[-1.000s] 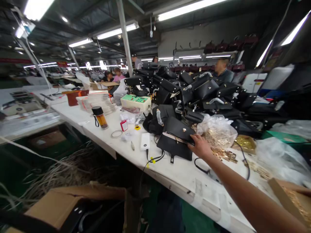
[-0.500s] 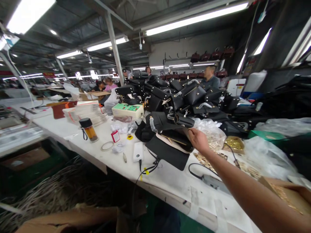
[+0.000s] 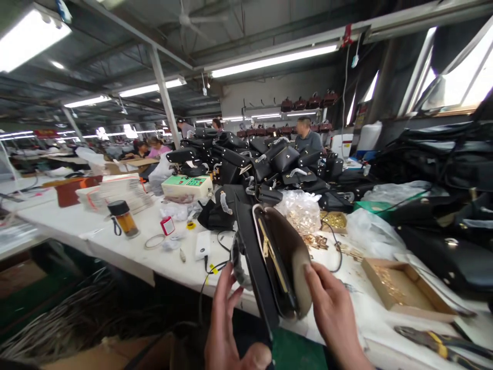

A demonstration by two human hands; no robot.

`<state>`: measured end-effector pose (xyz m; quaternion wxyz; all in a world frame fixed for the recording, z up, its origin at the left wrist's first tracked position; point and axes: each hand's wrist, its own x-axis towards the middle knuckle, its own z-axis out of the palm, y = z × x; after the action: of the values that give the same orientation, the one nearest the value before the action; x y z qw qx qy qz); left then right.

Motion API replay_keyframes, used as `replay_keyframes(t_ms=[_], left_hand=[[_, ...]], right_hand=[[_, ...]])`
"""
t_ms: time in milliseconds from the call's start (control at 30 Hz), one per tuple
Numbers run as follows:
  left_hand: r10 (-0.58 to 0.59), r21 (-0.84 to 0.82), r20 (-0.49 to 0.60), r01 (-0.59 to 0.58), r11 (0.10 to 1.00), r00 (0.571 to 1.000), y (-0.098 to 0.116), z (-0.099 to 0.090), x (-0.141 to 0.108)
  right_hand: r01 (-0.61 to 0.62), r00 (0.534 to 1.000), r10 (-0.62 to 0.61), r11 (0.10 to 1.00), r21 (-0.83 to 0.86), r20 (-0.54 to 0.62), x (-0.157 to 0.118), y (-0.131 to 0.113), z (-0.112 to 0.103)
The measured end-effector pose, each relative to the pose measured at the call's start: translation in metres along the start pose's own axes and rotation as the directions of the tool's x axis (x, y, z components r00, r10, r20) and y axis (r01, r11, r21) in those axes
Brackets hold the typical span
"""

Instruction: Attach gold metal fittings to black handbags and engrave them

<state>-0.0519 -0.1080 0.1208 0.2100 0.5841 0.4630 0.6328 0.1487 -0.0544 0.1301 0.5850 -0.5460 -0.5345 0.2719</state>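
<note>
A black handbag (image 3: 252, 257) is tilted up over the table's front edge, its mouth spread. A gold zipper (image 3: 275, 264) runs along the inner pocket, and the lining looks dark brown. My right hand (image 3: 333, 303) pinches the bag's right wall, thumb on the outer side. Beside the bag's other side is my left hand (image 3: 231, 329), fingers stretched upward and thumb apart. Its fingertips are close to the plastic-wrapped handle (image 3: 241, 264); whether they touch it I cannot tell.
Black handbags (image 3: 262, 159) are heaped behind. A cardboard tray (image 3: 408, 290) with gold pieces and pliers (image 3: 439, 344) lie right. Left are a white power bank (image 3: 203, 245) with a cable, a bottle (image 3: 124, 218) and a green-topped control box (image 3: 187, 187).
The handbag has been lifted off the table and drawn toward me, turning more upright with its mouth facing me. My left hand has come into view beside it. The view has swung right.
</note>
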Motion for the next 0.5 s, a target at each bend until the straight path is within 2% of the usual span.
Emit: replay_keyframes(t_ms=[100, 200, 267, 400, 433, 500], left_hand=[[-0.138, 0.085, 0.112, 0.129, 0.988, 0.984, 0.029, -0.004, 0.009], [-0.188, 0.174, 0.209, 0.153, 0.973, 0.96, 0.046, -0.014, 0.013], [-0.179, 0.172, 0.283, 0.134, 0.976, 0.942, 0.055, -0.02, 0.015], [-0.218, 0.233, 0.382, 0.134, 0.963, 0.898, 0.066, -0.022, 0.027], [-0.248, 0.243, 0.398, 0.16, 0.957, 0.883, 0.066, -0.022, 0.031], [-0.307, 0.239, 0.418, 0.223, 0.945, 0.855, 0.061, -0.023, 0.042]], right_hand=[[0.074, 0.997, -0.074, 0.997, -0.011, -0.025, -0.06, 0.022, -0.004], [0.18, 0.979, -0.192, 0.972, -0.151, -0.069, -0.093, 0.051, -0.014], [0.278, 0.953, -0.298, 0.93, -0.242, -0.051, -0.102, 0.069, -0.022], [0.475, 0.876, -0.476, 0.827, -0.302, 0.076, -0.106, 0.089, -0.03], [0.499, 0.863, -0.497, 0.81, -0.309, 0.093, -0.108, 0.09, -0.028], [0.484, 0.869, -0.487, 0.805, -0.344, 0.083, -0.115, 0.088, -0.019]])
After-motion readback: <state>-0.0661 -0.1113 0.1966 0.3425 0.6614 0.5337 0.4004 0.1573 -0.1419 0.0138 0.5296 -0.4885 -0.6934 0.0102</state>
